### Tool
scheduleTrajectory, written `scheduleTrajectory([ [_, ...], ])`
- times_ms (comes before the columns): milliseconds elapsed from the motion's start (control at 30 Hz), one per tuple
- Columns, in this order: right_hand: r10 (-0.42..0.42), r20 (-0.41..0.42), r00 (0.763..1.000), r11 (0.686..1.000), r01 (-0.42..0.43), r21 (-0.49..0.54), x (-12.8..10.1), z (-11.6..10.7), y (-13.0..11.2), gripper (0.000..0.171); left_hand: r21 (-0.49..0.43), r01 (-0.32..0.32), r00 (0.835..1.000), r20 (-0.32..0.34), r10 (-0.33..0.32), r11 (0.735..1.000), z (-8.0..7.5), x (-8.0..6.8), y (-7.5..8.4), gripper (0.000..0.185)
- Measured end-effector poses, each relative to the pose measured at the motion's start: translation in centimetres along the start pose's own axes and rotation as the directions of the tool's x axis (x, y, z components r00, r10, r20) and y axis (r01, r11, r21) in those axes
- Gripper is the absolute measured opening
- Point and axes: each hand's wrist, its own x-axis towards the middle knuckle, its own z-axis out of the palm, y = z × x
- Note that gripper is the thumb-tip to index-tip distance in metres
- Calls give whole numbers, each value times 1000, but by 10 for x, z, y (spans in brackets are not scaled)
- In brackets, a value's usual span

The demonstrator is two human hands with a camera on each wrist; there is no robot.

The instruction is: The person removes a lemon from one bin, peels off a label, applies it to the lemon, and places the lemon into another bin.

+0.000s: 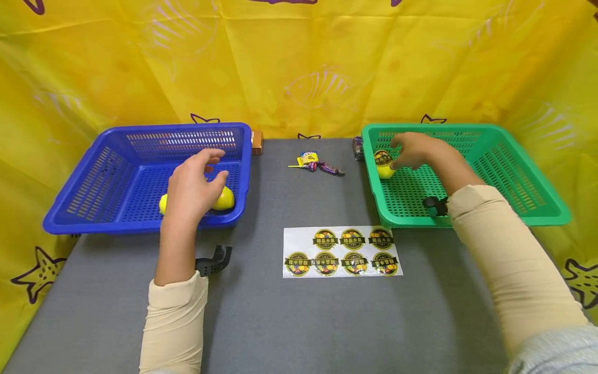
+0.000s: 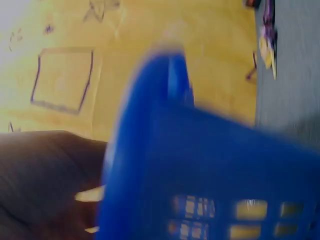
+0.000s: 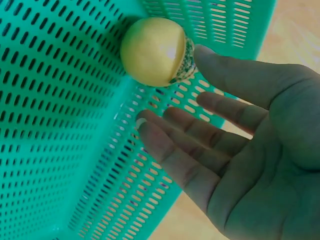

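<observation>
My left hand (image 1: 193, 182) hovers over the front right of the blue basket (image 1: 117, 227), its fingers loosely bent with nothing between them. Two yellow lemons (image 1: 224, 198) lie in that basket, partly hidden by the hand. Inside the green basket (image 1: 495, 156), my right hand (image 1: 416, 150) has its fingers spread close to a single lemon (image 3: 152, 52). That lemon rests at the basket's left wall and bears a round black-and-gold sticker (image 1: 383, 157). The right thumb's tip is right at the sticker's edge in the right wrist view; the other fingers stand apart from the fruit.
A white sheet (image 1: 299, 236) with several round stickers lies on the grey table between the baskets. Behind it are a lollipop (image 1: 312, 166), a purple wrapped candy (image 1: 330, 169) and a yellow packet (image 1: 308, 157). A small brown box (image 1: 257, 143) stands beside the blue basket.
</observation>
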Motion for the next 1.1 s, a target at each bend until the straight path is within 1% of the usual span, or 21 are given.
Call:
scheduleTrajectory([
  [33, -4, 4, 1000, 1000, 4, 2, -1, -1, 0, 68, 77, 47, 998, 48, -51, 996, -4, 2, -8, 44],
  [67, -12, 8, 1000, 1000, 12, -2, -3, -1, 0, 67, 128, 67, 990, 117, -83, 989, -6, 3, -15, 48],
  [100, -20, 11, 1000, 1000, 20, -12, -4, -2, 0, 66, 165, 73, 977, 187, -104, 984, -8, 5, -22, 52],
  [133, -26, 16, 1000, 1000, 27, -15, -5, -2, 0, 64, 183, 67, 962, 248, -112, 981, -8, 7, -27, 55],
  [200, -43, 21, 999, 999, 44, -23, -9, -3, -1, 62, 191, 53, 932, 342, -117, 980, -4, 10, -35, 59],
  [267, -60, 16, 998, 998, 60, -35, -12, -2, -1, 60, 184, 41, 910, 399, -112, 982, 2, 12, -38, 61],
  [300, -68, 12, 998, 997, 68, -41, -14, -2, -1, 59, 179, 37, 905, 412, -109, 983, 5, 13, -39, 61],
  [367, -85, -1, 996, 995, 85, -44, -19, -2, -2, 58, 180, 44, 899, 422, -118, 983, 11, 14, -40, 60],
  [500, -164, -65, 984, 985, 160, -65, -31, -1, -8, 55, 206, 70, 898, 412, -151, 976, 15, 14, -40, 58],
  [633, -241, -160, 957, 970, 239, -32, -50, 9, -20, 49, 217, 71, 894, 420, -159, 974, 16, 15, -39, 56],
  [733, -288, -218, 933, 956, 295, -1, -62, 22, -32, 46, 216, 68, 885, 438, -158, 974, 17, 16, -40, 56],
  [800, -319, -253, 913, 945, 327, -13, -69, 35, -42, 45, 208, 68, 880, 447, -157, 976, 19, 16, -40, 55],
  [833, -342, -278, 898, 937, 348, -29, -72, 42, -46, 44, 202, 67, 879, 451, -154, 977, 19, 17, -40, 54],
  [867, -370, -315, 874, 926, 373, -51, -73, 51, -50, 44, 200, 65, 880, 450, -151, 978, 20, 17, -40, 52],
  [900, -397, -363, 843, 914, 399, -73, -74, 60, -54, 42, 197, 66, 882, 448, -149, 978, 21, 17, -41, 51],
  [933, -425, -419, 803, 900, 424, -101, -73, 70, -58, 40, 195, 63, 883, 446, -146, 979, 21, 17, -41, 50],
  [1000, -471, -524, 710, 869, 474, -140, -71, 91, -65, 37, 189, 70, 885, 442, -149, 979, 22, 17, -43, 49],
  [1033, -487, -563, 668, 854, 499, -146, -69, 102, -68, 36, 186, 72, 884, 444, -149, 980, 22, 17, -43, 48],
  [1067, -497, -590, 636, 841, 520, -148, -66, 111, -71, 34, 182, 69, 884, 445, -145, 981, 22, 17, -44, 47],
  [1100, -503, -604, 618, 835, 528, -156, -64, 120, -73, 33, 178, 70, 882, 448, -145, 981, 22, 17, -45, 46],
])
